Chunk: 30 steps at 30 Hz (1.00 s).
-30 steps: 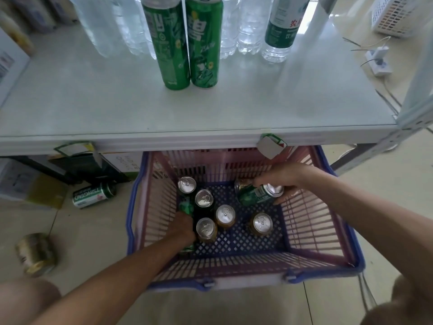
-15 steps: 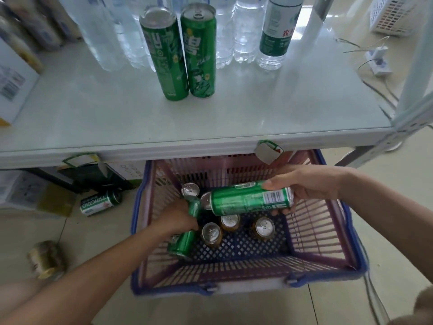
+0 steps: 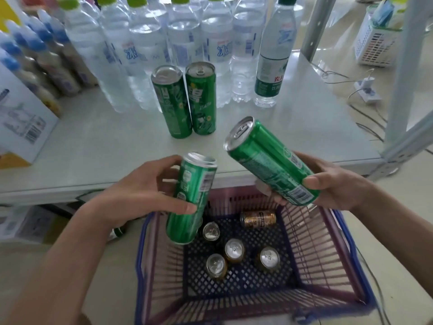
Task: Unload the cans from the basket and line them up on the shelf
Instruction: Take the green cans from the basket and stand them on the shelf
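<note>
Now, head view: one wide look down over a shelf edge into a basket.
Left hand (image 3: 145, 191): fingers and thumb wrap round the left green can (image 3: 189, 200), held nearly upright above the basket's back-left corner.
Right hand (image 3: 335, 186): curls round the lower end of the right green can (image 3: 269, 160), which is tilted, its pull-tab top leaning over the shelf's front edge.
Held-can labels: white Chinese characters and a barcode panel on each; brand not readable.
Shelf (image 3: 105, 146): pale and glossy.
Shelved pair: first shelved can (image 3: 172, 102) and second shelved can (image 3: 202, 97) stand upright, touching, side by side near the middle.
Shelved-can print: large white Chinese characters down green sides.
Basket (image 3: 140, 254): pink mesh walls, blue rim, on the floor below the shelf front.
Basket contents: four upright cans (image 3: 234, 250) with silver tops showing; one gold can (image 3: 257, 219) lies on its side at the back, its dark label too small to read.
Water bottles (image 3: 182, 43): clear, behind the shelved pair, blue "水" on labels.
Green-label bottle (image 3: 271, 66): to their right, red characters partly visible.
White box (image 3: 23, 118): left on the shelf, barcode showing.
</note>
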Each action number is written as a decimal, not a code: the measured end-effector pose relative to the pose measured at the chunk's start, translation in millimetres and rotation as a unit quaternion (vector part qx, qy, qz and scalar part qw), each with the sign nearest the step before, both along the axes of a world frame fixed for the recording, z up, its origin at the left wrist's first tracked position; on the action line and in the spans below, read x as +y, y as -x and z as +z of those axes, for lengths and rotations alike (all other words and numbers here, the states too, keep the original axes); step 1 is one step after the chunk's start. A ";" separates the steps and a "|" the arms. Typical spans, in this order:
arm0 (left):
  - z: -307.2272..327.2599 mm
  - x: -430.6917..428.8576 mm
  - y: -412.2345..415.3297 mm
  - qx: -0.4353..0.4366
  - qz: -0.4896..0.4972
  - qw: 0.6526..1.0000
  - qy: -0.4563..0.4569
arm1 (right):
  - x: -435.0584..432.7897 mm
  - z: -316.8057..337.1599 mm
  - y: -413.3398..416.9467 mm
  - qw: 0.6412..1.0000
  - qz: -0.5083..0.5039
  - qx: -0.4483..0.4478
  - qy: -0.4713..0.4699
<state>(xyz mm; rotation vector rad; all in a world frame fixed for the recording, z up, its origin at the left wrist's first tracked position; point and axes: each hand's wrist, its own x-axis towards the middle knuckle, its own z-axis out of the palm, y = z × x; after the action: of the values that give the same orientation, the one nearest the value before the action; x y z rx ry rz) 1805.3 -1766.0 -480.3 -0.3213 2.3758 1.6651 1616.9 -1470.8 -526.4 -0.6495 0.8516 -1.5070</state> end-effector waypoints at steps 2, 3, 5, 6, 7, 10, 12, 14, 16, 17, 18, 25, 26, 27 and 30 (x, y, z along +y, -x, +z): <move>5.9 0.4 6.5 0.062 0.052 0.996 -0.034 | -6.1 3.5 -0.9 0.999 -0.041 0.007 0.014; 7.5 2.0 11.3 0.090 0.074 0.992 -0.046 | -9.8 5.2 -1.2 0.998 -0.056 0.001 0.026; 10.0 5.1 21.5 0.131 0.106 0.984 -0.060 | -18.1 8.4 -3.1 0.994 -0.098 0.015 0.043; 11.0 6.2 26.5 0.146 0.118 0.980 -0.064 | -22.4 9.8 -3.6 0.989 -0.137 0.028 0.048; 12.0 7.0 31.0 0.158 0.127 0.977 -0.067 | -26.9 10.7 -3.7 0.980 -0.186 0.042 0.050; 13.8 9.6 41.8 0.184 0.137 0.971 -0.070 | -36.9 14.9 -0.3 0.946 -0.311 0.070 0.059; 13.3 11.7 47.8 0.196 0.149 0.966 -0.075 | -38.9 17.4 6.2 0.930 -0.355 0.068 0.066; 11.3 14.8 54.9 0.201 0.165 0.962 -0.083 | -39.1 19.8 12.6 0.918 -0.386 0.070 0.062; 6.9 18.3 63.5 0.208 0.182 0.957 -0.088 | -36.7 21.5 19.0 0.898 -0.426 0.097 0.044; 4.3 20.1 68.1 0.212 0.190 0.954 -0.090 | -35.3 23.2 21.9 0.883 -0.453 0.120 0.030; 1.2 22.2 73.1 0.216 0.196 0.952 -0.093 | -33.5 25.4 24.8 0.864 -0.482 0.146 0.016; -12.6 42.0 105.8 0.232 0.208 0.945 -0.101 | -31.8 35.2 33.2 0.742 -0.575 0.335 -0.079; -13.5 45.9 109.6 0.232 0.210 0.945 -0.096 | -34.7 34.9 33.0 0.729 -0.577 0.356 -0.089; -14.4 49.9 112.9 0.232 0.210 0.946 -0.090 | -38.1 34.5 33.2 0.718 -0.579 0.374 -0.098; -21.2 58.6 122.9 0.232 0.204 0.948 -0.072 | -49.3 33.3 36.4 0.678 -0.574 0.442 -0.122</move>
<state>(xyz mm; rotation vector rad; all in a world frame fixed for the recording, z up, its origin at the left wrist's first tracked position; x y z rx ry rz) 1682.4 -1707.3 -501.5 -0.4631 2.6200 2.3116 1580.5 -1520.1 -493.1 -0.6477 2.5271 -2.0668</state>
